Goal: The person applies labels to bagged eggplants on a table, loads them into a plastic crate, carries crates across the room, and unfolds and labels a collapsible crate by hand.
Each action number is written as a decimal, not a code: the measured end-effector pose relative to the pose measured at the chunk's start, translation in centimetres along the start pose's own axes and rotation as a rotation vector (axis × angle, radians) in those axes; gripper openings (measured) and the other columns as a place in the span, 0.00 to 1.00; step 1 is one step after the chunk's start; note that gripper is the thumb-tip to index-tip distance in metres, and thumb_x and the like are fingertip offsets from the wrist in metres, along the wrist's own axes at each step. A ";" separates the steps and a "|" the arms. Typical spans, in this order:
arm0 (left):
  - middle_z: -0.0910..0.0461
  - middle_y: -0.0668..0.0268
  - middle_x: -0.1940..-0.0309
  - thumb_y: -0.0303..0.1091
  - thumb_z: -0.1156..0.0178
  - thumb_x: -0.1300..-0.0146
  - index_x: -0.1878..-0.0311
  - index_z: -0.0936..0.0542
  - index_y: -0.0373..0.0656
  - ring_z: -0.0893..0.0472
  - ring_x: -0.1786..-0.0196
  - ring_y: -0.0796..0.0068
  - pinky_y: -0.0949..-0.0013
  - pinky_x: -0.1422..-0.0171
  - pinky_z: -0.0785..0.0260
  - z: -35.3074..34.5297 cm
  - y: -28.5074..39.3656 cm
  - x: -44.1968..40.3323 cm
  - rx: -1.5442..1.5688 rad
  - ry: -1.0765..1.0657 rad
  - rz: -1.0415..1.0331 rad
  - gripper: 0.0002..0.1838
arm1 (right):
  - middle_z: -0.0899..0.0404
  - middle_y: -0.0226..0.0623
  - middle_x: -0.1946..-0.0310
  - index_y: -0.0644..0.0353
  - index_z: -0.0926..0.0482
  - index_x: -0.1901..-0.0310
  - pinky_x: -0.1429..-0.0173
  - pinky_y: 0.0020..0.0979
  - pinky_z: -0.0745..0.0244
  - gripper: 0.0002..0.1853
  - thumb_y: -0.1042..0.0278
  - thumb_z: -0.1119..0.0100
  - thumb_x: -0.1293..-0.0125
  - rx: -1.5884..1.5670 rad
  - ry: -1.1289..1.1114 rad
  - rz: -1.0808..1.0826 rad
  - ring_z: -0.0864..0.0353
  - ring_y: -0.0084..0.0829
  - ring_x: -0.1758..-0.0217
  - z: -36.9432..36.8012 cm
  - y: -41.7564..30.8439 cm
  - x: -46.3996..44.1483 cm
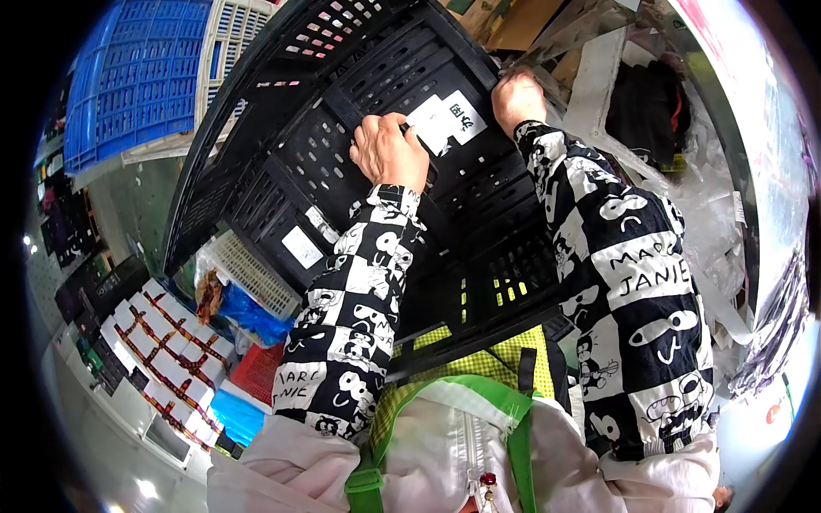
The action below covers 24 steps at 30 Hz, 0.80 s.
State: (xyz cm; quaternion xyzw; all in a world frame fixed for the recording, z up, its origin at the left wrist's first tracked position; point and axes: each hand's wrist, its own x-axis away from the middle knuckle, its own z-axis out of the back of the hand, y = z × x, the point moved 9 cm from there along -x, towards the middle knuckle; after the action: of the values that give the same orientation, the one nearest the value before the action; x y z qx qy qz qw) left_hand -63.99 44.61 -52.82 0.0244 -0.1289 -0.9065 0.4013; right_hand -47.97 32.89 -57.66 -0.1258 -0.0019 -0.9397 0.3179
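Observation:
A large black plastic crate (342, 94) with slotted walls is tilted in front of my body, its inside facing me. My left hand (389, 154) reaches into it, fingers curled against a slotted panel; what the fingertips grip is partly hidden. My right hand (519, 98) is closed around the crate's edge at the right, fingertips out of sight. Between the hands, a white paper label (462, 115) with dark handwriting is stuck to the panel. Another white label (302, 247) shows on the crate's lower left wall.
Blue plastic crates (137, 81) stand at upper left beside a cream crate (242, 34). White boxes with dark red-patterned straps (162, 342) lie at lower left, near a red basket (256, 373). To the right, clear plastic wrap (705, 231) and a dark cloth (643, 111) sit by a metal edge.

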 end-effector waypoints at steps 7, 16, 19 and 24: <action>0.26 0.66 0.61 0.35 0.36 0.46 0.63 0.21 0.48 0.28 0.50 0.63 0.58 0.49 0.40 0.1 0.1 -0.1 0.024 0.064 -0.060 0.08 | 0.20 0.45 0.60 0.69 0.20 0.61 0.53 0.32 0.23 0.13 0.72 0.51 0.43 -0.251 0.015 -0.174 0.21 0.39 0.55 -0.4 1.4 -0.6; 0.27 0.72 0.69 0.35 0.34 0.47 0.69 0.23 0.51 0.27 0.60 0.70 0.64 0.53 0.44 0.1 2.9 2.4 0.176 0.025 -0.521 0.07 | 0.22 0.57 0.64 0.70 0.29 0.61 0.53 0.42 0.24 0.15 0.64 0.58 0.32 -0.307 0.132 -0.093 0.20 0.52 0.58 -0.3 1.7 -0.4; 0.26 0.73 0.71 0.41 0.30 0.52 0.70 0.24 0.50 0.27 0.62 0.70 0.64 0.54 0.44 0.2 2.9 2.6 0.200 0.051 -0.460 0.12 | 0.23 0.56 0.64 0.68 0.26 0.62 0.57 0.40 0.22 0.13 0.66 0.57 0.33 0.071 0.009 0.158 0.19 0.49 0.60 -1.0 -0.5 -0.5; 0.26 0.73 0.71 0.45 0.30 0.52 0.71 0.24 0.50 0.27 0.62 0.69 0.62 0.54 0.45 -0.5 3.4 2.6 0.150 0.090 -0.378 0.14 | 0.21 0.51 0.64 0.68 0.22 0.65 0.55 0.35 0.22 0.12 0.69 0.53 0.39 -0.278 0.138 -0.160 0.19 0.42 0.60 -0.2 1.4 -0.3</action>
State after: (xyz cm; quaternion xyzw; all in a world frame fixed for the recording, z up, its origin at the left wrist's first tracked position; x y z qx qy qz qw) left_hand -63.22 40.40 -52.26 0.1187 -0.1712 -0.9514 0.2266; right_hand -46.92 31.96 -58.04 -0.1032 0.1399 -0.9596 0.2212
